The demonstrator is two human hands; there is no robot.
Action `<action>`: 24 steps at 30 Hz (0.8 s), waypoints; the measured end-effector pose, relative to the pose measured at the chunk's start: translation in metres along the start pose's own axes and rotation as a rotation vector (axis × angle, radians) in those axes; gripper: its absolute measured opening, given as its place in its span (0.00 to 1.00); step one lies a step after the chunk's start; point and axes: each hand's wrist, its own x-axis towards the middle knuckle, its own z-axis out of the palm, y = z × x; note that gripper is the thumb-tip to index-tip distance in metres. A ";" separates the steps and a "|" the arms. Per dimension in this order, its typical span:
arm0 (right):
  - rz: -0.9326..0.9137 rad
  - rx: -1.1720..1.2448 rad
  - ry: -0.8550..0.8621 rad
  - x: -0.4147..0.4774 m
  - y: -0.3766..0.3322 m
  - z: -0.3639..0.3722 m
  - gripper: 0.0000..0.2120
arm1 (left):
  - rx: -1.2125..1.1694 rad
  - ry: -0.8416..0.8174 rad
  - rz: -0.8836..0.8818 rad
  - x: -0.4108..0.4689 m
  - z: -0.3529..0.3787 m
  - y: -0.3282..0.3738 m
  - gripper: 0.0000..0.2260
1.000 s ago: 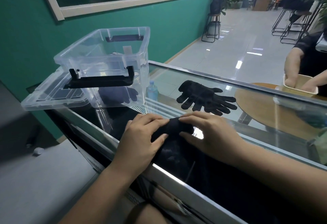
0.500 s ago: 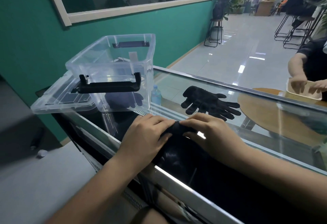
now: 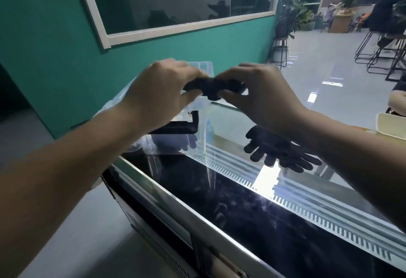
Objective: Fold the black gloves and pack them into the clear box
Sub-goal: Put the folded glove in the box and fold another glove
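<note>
Person's L hand (image 3: pixel 162 93) & R hand (image 3: pixel 263 100) each pinch 1 end of folded black glove (image 3: pixel 212 87), held up near clear box (image 3: pixel 204 68); spare gloves (image 3: pixel 279 150) lie on glass counter (image 3: pixel 285 212).

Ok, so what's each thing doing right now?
Folded glove: bundled up, held in the air by both hands.
Left hand: pinching the glove's left end.
Right hand: pinching its right end.
Clear box: open on top.
Other gloves: lying flat, unfolded, on the glass top.
</note>
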 end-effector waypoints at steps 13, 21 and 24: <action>0.131 -0.056 -0.215 0.113 -0.003 0.082 0.10 | -0.108 -0.278 -0.366 0.024 0.010 -0.106 0.12; 0.185 -0.157 -0.365 0.126 -0.003 0.100 0.15 | -0.175 -0.406 -0.518 0.023 0.022 -0.122 0.16; 0.206 -0.145 -0.399 0.122 0.005 0.101 0.14 | -0.169 -0.463 -0.520 0.018 0.022 -0.123 0.17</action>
